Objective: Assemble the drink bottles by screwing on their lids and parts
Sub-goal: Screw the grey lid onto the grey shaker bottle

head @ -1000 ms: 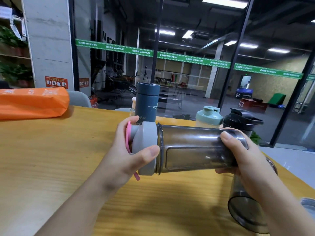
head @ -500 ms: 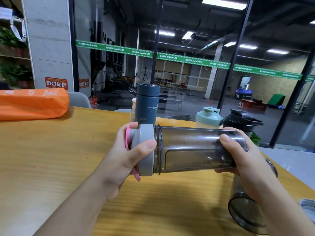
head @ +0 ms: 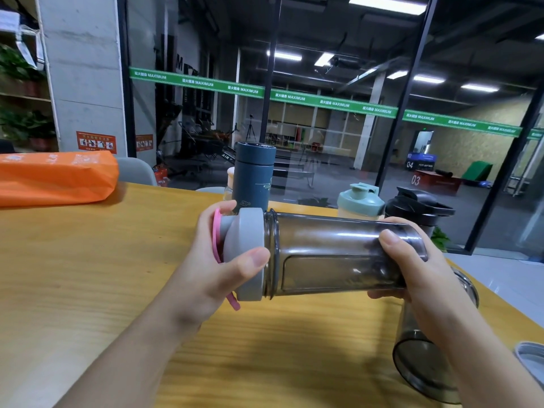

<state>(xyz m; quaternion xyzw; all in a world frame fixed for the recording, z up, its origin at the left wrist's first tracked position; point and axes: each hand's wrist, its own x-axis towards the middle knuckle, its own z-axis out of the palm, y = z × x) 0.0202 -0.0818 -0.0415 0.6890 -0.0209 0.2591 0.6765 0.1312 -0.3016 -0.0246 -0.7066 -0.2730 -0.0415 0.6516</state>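
I hold a smoky transparent bottle sideways above the wooden table. A grey lid with a pink strap sits on its left end, tight against the neck ring. My left hand is wrapped round the lid, thumb on its rim. My right hand grips the bottle's other end. A second smoky bottle body lies on the table under my right forearm, partly hidden.
A dark blue flask, a bottle with a mint-green lid and one with a black lid stand at the table's far edge. An orange package lies far left. A grey lid shows at the right edge.
My left hand has turned the grey lid; the lid has drawn closer to the bottle's neck ring. The bottle stays sideways in my right hand.
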